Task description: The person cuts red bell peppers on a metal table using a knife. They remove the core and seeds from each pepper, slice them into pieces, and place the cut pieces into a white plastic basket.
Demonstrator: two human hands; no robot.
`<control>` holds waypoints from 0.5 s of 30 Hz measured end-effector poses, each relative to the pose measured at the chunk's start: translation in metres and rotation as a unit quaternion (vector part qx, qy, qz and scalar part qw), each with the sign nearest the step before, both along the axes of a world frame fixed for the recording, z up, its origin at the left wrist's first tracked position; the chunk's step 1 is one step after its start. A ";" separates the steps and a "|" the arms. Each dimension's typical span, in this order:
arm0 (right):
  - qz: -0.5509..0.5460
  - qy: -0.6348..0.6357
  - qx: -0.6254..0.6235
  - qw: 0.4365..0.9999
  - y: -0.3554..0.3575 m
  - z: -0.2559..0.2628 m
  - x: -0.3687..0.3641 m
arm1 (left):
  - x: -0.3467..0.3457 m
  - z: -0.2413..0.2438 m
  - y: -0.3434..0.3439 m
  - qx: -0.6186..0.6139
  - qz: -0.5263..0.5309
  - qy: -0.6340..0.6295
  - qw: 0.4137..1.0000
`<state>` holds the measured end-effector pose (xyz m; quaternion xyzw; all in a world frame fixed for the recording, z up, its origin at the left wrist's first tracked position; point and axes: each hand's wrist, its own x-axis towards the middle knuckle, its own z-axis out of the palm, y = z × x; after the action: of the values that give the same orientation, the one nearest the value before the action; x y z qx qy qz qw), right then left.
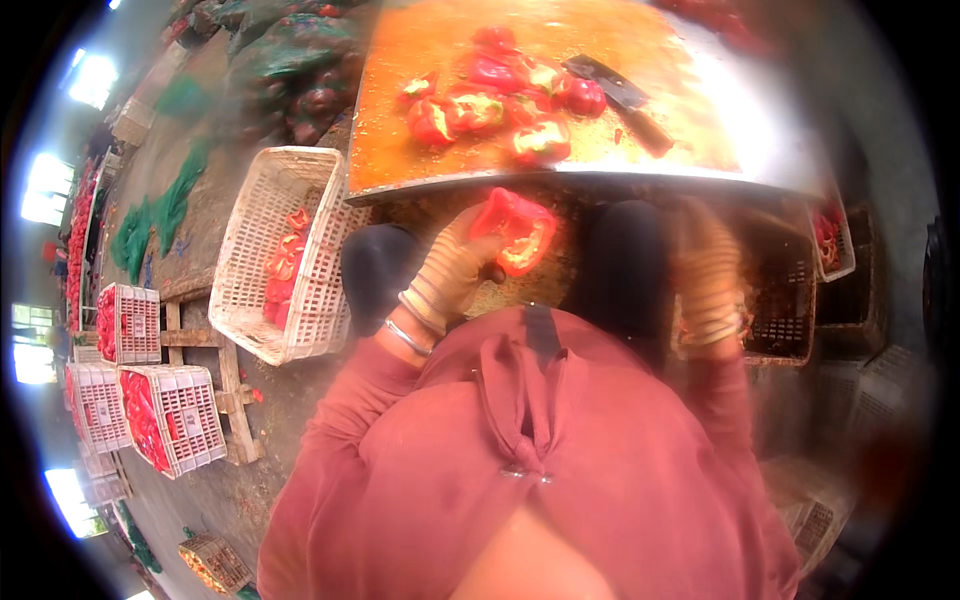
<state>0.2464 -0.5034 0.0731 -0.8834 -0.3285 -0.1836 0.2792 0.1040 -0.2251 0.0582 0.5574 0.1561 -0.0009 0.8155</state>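
My left hand [450,266], in a striped work glove, grips a hollowed red bell pepper [541,225] just below the near edge of the table [390,161]. The pepper's cut opening faces up, and its pale inner wall shows. Over a dark plastic crate [784,322] on the right, my right hand [705,270] is gloved too and blurred by motion. Its fingers cannot be made out. Several red bell peppers [491,75] lie in a heap on the orange tabletop, some cut with pale flesh showing. A broad-bladed knife [649,131] rests to their right.
By my left knee a white slatted crate [247,300] stands tilted in view, with red pepper pieces [281,281] inside. Farther left, crates of red peppers [169,427] stand near a wooden pallet [236,409]. Green mesh sacks [292,45] lie beyond the table's left side.
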 end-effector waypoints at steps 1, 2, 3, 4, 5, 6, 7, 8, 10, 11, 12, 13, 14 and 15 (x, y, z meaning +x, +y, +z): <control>0.094 -0.068 -0.017 0.993 0.029 0.004 -0.019 | 0.003 0.001 -0.003 0.022 -0.005 0.003 1.000; 0.142 -0.021 0.057 0.988 0.060 0.005 -0.035 | 0.004 0.002 -0.007 0.058 0.010 -0.006 0.998; 0.136 0.062 -0.120 0.981 0.078 0.007 -0.048 | 0.005 0.003 -0.011 0.092 0.024 -0.016 0.995; 0.136 0.059 -0.159 0.976 0.096 0.010 -0.060 | 0.004 0.004 -0.013 0.130 0.045 -0.023 0.990; 0.135 0.082 -0.143 0.977 0.111 -0.009 -0.062 | 0.003 0.000 -0.013 0.275 0.056 -0.079 0.957; 0.150 0.087 -0.197 0.965 0.119 -0.012 -0.063 | 0.004 -0.005 -0.013 0.413 0.065 -0.133 0.899; 0.165 0.091 -0.251 0.950 0.123 -0.013 -0.063 | 0.004 -0.008 -0.012 0.540 0.073 -0.183 0.818; 0.179 0.125 -0.243 0.945 0.126 -0.009 -0.062 | 0.002 -0.009 -0.009 0.522 0.062 -0.164 0.835; 0.209 0.193 -0.232 0.930 0.126 -0.001 -0.060 | 0.000 -0.014 -0.007 0.505 0.062 -0.138 0.850; 0.218 0.207 -0.167 0.939 0.126 -0.009 -0.058 | -0.001 -0.016 -0.005 0.496 0.061 -0.126 0.857; 0.226 0.220 -0.102 0.943 0.125 -0.019 -0.057 | -0.002 -0.014 -0.003 0.401 0.056 -0.073 0.911; 0.233 0.233 -0.037 0.944 0.122 -0.025 -0.054 | -0.003 -0.009 -0.001 0.300 0.050 -0.020 0.952; 0.260 0.214 -0.038 0.941 0.115 -0.028 -0.051 | -0.004 -0.007 0.001 0.194 0.043 0.033 0.979; 0.240 0.212 -0.003 0.947 0.109 -0.022 -0.049 | -0.005 -0.009 0.003 0.151 0.065 0.043 0.986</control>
<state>0.1970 -0.3946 0.0514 -0.7981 -0.4643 0.0816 0.3752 0.0991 -0.2218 0.0492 0.6621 0.2250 0.0515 0.7130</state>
